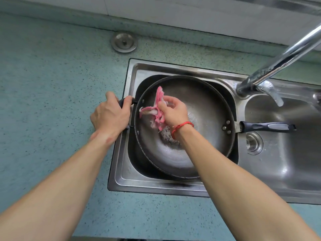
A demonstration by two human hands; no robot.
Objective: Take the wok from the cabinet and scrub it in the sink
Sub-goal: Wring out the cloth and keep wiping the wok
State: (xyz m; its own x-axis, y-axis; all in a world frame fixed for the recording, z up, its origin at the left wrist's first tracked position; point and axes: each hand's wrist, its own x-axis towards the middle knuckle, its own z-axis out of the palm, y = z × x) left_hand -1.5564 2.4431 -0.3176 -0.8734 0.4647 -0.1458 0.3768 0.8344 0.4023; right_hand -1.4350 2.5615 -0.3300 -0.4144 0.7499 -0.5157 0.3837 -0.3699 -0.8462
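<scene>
One speckled desk [52,84] carries one steel sink [121,180] with two basins. One wok [205,108] fills the left basin, its rim close to the basin walls and its long handle [267,126] reaching over the divider. One faucet [278,61] overhangs the right basin. The left grip [111,115] curls round the wok's side handle [125,101]. The right grip [173,112] pinches one pink cloth [159,108] inside the wok. One round plug [124,42] lies on open desk behind.

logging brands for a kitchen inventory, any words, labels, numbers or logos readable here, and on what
No readable text anywhere in this view.
wok and its long handle: no brand or marking shows.
faucet, sink, round metal cap: plain metal, no lettering.
pink cloth in the right hand: no label visible.
</scene>
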